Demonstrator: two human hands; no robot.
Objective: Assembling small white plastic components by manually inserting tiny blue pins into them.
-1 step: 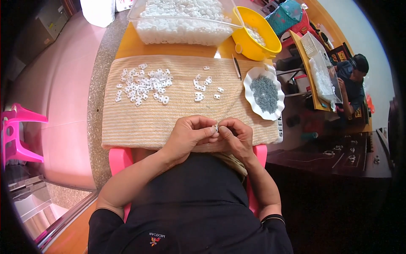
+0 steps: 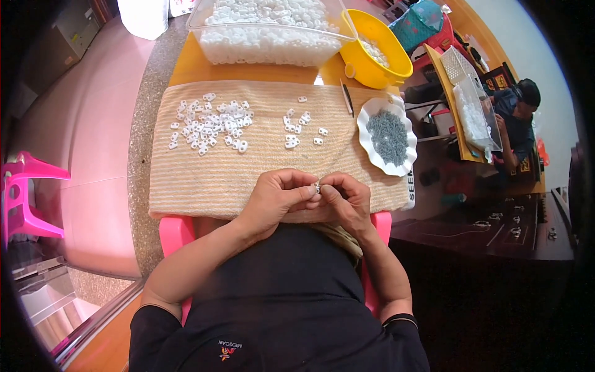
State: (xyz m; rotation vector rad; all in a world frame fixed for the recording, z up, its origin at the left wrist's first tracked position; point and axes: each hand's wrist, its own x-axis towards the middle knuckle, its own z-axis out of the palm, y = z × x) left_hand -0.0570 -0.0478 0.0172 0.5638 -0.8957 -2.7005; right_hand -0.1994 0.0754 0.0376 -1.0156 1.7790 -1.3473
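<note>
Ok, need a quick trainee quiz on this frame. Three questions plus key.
1. Multiple choice: what lies in the scalloped white dish? a) yellow beads b) small grey pieces c) red buttons
2. True or false: the rounded yellow plastic tub stands to the right of the clear rectangular plastic bin.
3. Short answer: what are the bare left hand and bare right hand doing?

Key: 1. b. 2. True. 3. Pinching a tiny item between them, too small to identify.
</note>
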